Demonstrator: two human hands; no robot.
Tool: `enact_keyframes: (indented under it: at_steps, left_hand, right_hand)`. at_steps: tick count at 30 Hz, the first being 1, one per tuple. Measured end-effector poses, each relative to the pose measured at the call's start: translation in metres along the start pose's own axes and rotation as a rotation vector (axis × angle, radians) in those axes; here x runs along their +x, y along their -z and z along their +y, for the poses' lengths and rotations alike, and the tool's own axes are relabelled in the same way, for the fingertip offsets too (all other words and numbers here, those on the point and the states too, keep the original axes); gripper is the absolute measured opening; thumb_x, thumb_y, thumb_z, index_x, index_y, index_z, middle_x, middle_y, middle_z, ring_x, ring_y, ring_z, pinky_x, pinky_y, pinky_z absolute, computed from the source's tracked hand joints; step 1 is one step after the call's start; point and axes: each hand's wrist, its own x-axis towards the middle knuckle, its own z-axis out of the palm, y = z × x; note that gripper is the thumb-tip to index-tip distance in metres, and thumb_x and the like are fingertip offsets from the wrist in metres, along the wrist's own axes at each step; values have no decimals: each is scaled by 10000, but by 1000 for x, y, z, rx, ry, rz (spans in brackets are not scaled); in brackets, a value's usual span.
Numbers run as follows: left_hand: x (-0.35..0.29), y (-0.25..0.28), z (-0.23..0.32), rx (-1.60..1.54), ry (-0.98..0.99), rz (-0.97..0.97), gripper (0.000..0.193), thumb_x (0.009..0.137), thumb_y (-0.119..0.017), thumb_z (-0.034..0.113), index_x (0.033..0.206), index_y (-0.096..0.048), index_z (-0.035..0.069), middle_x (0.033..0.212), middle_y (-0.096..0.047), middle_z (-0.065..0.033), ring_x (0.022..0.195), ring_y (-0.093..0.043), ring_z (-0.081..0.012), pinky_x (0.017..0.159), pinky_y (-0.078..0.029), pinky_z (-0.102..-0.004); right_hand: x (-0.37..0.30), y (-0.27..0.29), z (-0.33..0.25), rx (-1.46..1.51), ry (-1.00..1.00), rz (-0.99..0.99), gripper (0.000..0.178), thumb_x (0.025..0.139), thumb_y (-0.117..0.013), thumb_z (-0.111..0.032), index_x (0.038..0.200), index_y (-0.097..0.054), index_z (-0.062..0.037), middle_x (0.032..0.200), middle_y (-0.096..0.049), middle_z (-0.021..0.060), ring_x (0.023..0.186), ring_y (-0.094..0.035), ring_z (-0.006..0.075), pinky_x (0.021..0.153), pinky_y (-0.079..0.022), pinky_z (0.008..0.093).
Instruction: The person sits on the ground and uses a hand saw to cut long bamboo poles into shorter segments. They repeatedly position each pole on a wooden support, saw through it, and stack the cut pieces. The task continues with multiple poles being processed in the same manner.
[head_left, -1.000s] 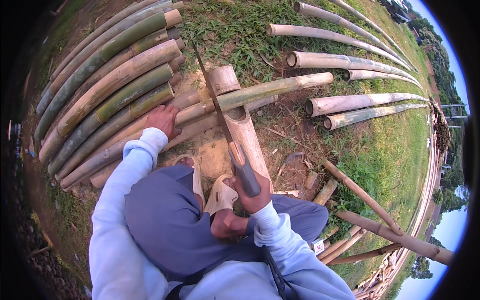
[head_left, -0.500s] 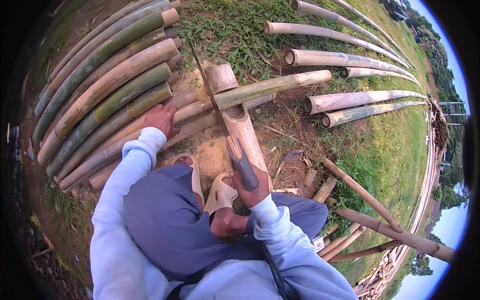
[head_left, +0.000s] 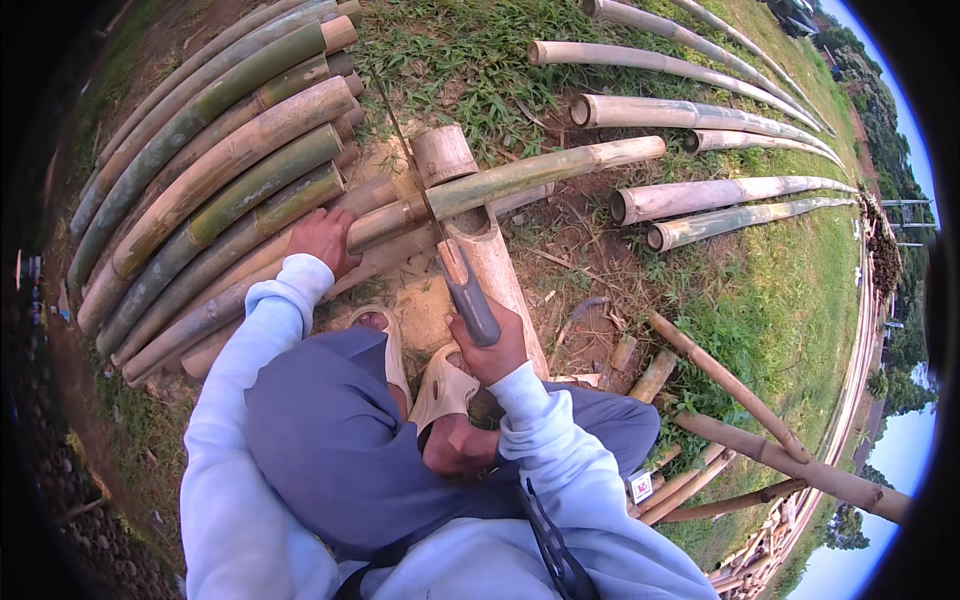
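The bamboo pole [head_left: 500, 183] lies across the notched support [head_left: 500, 275], seated at its cut-out. Its long axis runs roughly left to right, the free end sticking out well beyond the support's right side and angled away from the person. Crossing it just by the left edge of the notched support is the saw [head_left: 466, 288], its blade close to square to the pole, the tip pointing away and the handle coming back toward the body. How deep the blade sits in the bamboo cannot be told from this angle.

The left hand [head_left: 325, 243] is the nearer one to the pole: to the left of the notched support, it is curled over the bamboo from above, pressing on it, though its underside is hidden. The right hand [head_left: 490, 345], beside the near end of the support, is clenched round the saw handle, apart from the pole; from there the pole lies straight ahead, along the line of the blade.

Farther out, sawdust [head_left: 425, 305] covers the ground on the near left of the support, near the sandals [head_left: 440, 390]. A stack of bamboo poles [head_left: 230, 165] fills the ground to its left, and loose poles [head_left: 715, 197] lie to its right on grass.
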Motion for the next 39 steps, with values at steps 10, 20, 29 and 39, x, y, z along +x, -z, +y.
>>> enact_keyframes:
  at_steps: [10, 20, 29, 39]
  left_hand:
    - [4, -12, -3, 22, -1, -3, 614, 665, -864, 355, 1176, -629, 108, 1143, -655, -72, 1092, -633, -273, 903, -552, -421]
    - [1, -7, -6, 9, -8, -9, 567, 704, -855, 341, 1161, -627, 94, 1170, -662, -84, 1138, -624, -292, 917, -559, -442]
    - [-2, -3, -7, -52, -25, 12, 521, 709, -848, 327, 1116, -639, 80, 1116, -675, -94, 1110, -622, -304, 935, -539, -434]
    - [5, 0, 3, 6, 32, 6, 567, 710, -848, 329, 1172, -622, 91, 1194, -659, -83, 1131, -623, -294, 932, -540, -437]
  right_hand:
    - [11, -1, -9, -55, 14, 12, 228, 891, -736, -77, 1093, -681, 13, 819, -701, 142, 775, -709, 179, 718, -537, 318]
    - [-101, 39, -34, -115, -34, 14, 195, 861, -758, -49, 1049, -712, -25, 741, -678, 116, 667, -679, 172, 630, -517, 310]
    - [-157, 60, -40, -111, -83, -28, 253, 841, -736, -6, 1090, -699, 11, 779, -697, 105, 668, -661, 152, 639, -514, 295]
    - [-35, 3, 7, -13, -6, 60, 139, 895, -746, -78, 963, -667, 13, 695, -632, 41, 638, -566, 78, 593, -470, 281]
